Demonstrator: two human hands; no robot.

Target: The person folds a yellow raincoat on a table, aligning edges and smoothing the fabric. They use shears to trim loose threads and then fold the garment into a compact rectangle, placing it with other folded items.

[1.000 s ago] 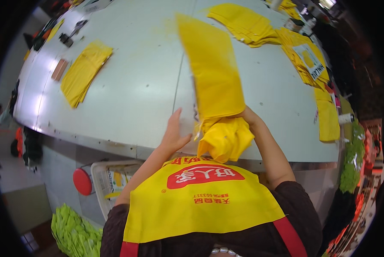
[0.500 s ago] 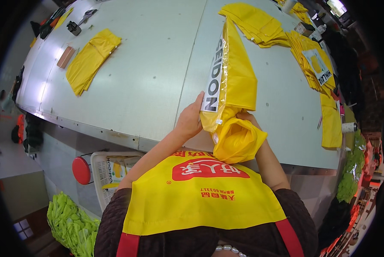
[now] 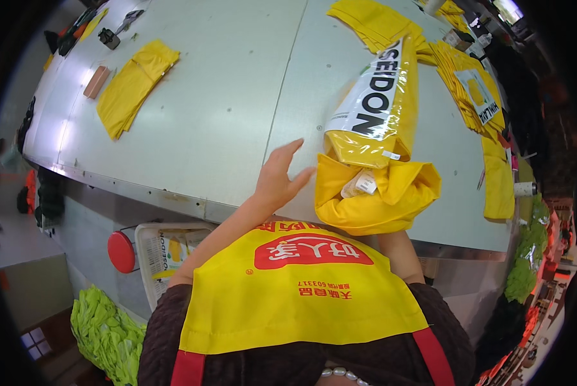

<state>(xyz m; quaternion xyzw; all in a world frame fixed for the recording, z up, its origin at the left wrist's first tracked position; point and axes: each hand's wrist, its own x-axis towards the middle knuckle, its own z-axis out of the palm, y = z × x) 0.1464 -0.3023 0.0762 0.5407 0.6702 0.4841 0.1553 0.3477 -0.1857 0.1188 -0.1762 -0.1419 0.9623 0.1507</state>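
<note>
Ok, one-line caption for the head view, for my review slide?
Left hand open beside a folded yellow garment half inside a clear printed bag on a grey table; right hand hidden.

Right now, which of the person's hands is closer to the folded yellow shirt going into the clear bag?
Right. The right hand is hidden under the yellow shirt, its forearm running up beneath the bundle. The left hand is open beside the shirt's left edge, fingertips just short of it.
</note>
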